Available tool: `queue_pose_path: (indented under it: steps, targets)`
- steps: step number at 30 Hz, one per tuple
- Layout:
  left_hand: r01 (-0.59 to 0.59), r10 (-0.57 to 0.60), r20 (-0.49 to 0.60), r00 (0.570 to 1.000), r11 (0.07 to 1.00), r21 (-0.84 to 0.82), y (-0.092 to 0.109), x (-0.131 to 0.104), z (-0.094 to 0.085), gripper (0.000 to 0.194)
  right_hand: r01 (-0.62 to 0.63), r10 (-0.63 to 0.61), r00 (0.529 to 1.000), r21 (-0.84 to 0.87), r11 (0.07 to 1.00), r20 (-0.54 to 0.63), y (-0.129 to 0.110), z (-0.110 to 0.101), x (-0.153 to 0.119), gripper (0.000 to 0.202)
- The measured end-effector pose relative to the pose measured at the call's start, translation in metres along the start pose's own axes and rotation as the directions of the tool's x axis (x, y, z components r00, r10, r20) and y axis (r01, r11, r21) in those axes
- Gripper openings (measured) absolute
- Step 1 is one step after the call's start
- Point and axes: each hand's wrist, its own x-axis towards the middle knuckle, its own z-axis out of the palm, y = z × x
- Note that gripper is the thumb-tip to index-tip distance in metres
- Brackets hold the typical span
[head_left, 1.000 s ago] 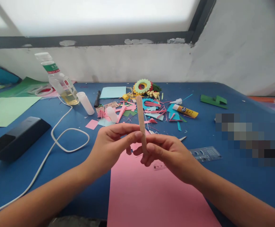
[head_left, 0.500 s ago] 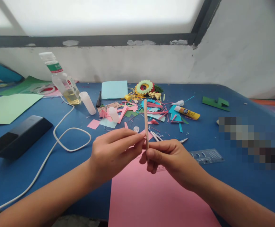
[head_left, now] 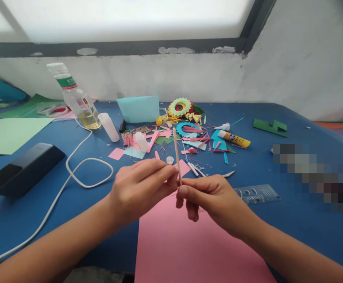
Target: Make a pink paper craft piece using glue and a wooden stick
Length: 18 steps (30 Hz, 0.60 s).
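A slim, pale wooden craft stick (head_left: 176, 149) stands nearly upright, its top leaning slightly left. My right hand (head_left: 209, 194) pinches its lower end between thumb and index finger. From the other side, the fingertips of my left hand (head_left: 143, 188) are pinched together against the stick just above that grip. Under both hands lies a large pink paper sheet (head_left: 200, 247). A clear plastic stencil ruler (head_left: 258, 193) rests partly behind my right hand, and a blade tip shows beyond that hand.
Coloured paper scraps (head_left: 193, 141), a yellow glue tube (head_left: 234, 138) and a ring of zigzag-edged paper (head_left: 179, 106) lie beyond my hands. At left stand a glass bottle (head_left: 84, 106) and a white plastic bottle (head_left: 108, 127). A white cable (head_left: 71, 173) loops near a black device (head_left: 26, 169).
The stick has turned to show a thinner side, and its top has shifted left and slightly down. Behind, the light blue paper's left edge has spread outward.
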Motion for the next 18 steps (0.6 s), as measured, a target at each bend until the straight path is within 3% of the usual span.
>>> queue_pose_path:
  steps: [7,11,18]
  targets:
    - [0.073,-0.075,-0.033,0.997,0.996,-0.048,0.0010,0.0034,0.0019,0.008,0.000,0.000,1.000,0.144,0.990,0.001,0.0035,0.0006,0.0024,0.018]
    - [0.116,-0.129,-0.072,0.989,0.981,-0.158,0.0003,0.0031,0.0050,0.008,-0.049,0.046,0.999,0.205,0.978,0.023,0.0026,0.0016,0.0017,0.019]
    - [0.263,-0.285,-0.019,0.958,0.908,-0.327,0.0020,0.0050,0.0051,0.008,-0.136,0.112,0.989,0.290,0.947,0.095,0.0015,0.0016,-0.0008,0.019]
